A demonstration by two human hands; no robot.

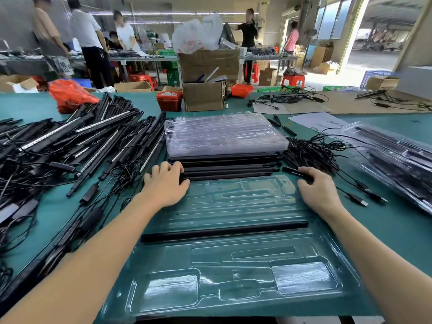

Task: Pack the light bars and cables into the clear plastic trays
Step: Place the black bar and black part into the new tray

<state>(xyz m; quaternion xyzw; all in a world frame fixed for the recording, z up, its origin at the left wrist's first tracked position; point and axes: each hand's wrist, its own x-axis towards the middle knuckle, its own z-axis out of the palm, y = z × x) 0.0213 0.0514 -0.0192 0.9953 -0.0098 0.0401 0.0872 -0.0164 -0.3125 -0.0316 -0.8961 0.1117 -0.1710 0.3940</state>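
Holding one light bar [224, 231], the tray [233, 281] lies between hands gripping stacked bars [229, 170].

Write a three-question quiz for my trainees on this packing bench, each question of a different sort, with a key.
1. True or false: the open tray nearest the person already holds one black light bar.
2. Which hand grips the near bar of the row beyond that tray? A left hand B right hand C both
3. What lies just beyond that row?

Key: 1 true; 2 C; 3 a stack of empty clear trays.
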